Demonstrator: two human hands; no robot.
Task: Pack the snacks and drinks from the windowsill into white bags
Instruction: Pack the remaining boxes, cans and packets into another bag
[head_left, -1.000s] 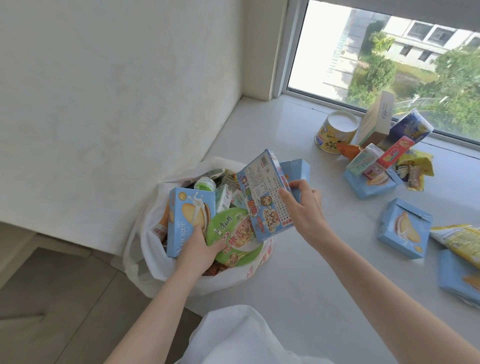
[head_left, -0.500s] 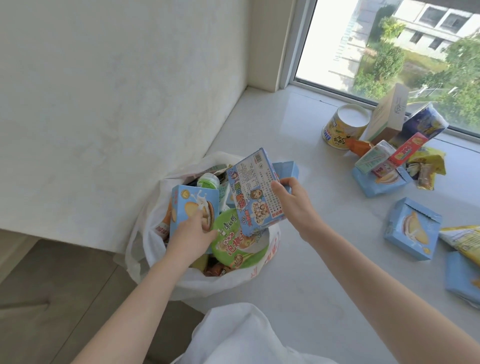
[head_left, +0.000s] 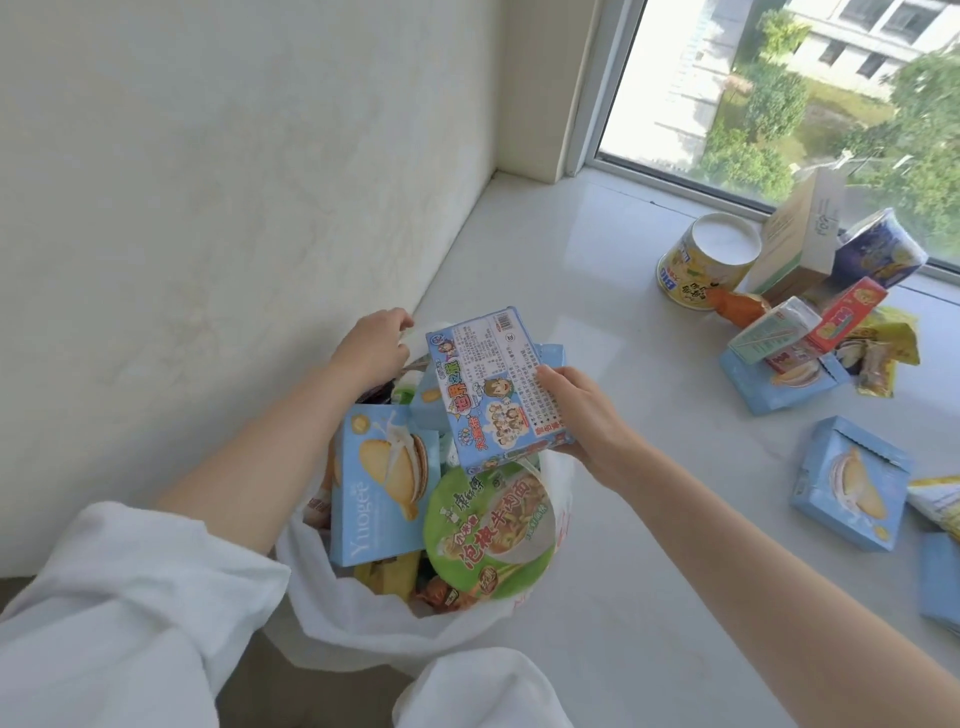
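— While the white bag (head_left: 363, 631) is this full, where should that cartoon snack box (head_left: 496, 389) go?

— Into the gap at the back of the bag, I'd say, behind the pale blue biscuit box (head_left: 382, 483) and the green noodle bowl (head_left: 491, 535). The right hand (head_left: 582, 415) grips the snack box by its lower right edge, thumb on the printed face, and holds it tilted just above the bag's mouth.

— And the other hand?

— The left hand (head_left: 374, 348) is at the bag's far rim, fingers curled. It seems to be pinching the plastic to hold the mouth open, though the fingertips are hidden, so I can't be sure.

— So how to do it well?

— Turn the box on edge and slide it down beside the biscuit box rather than laying it flat on top, where it could slip off. Keep the rim pulled wide meanwhile.

— Much left?

— Plenty: to the right of the bag, along the windowsill (head_left: 597, 291), lie the yellow tub (head_left: 706, 265), more blue boxes (head_left: 847, 483) and small packets.
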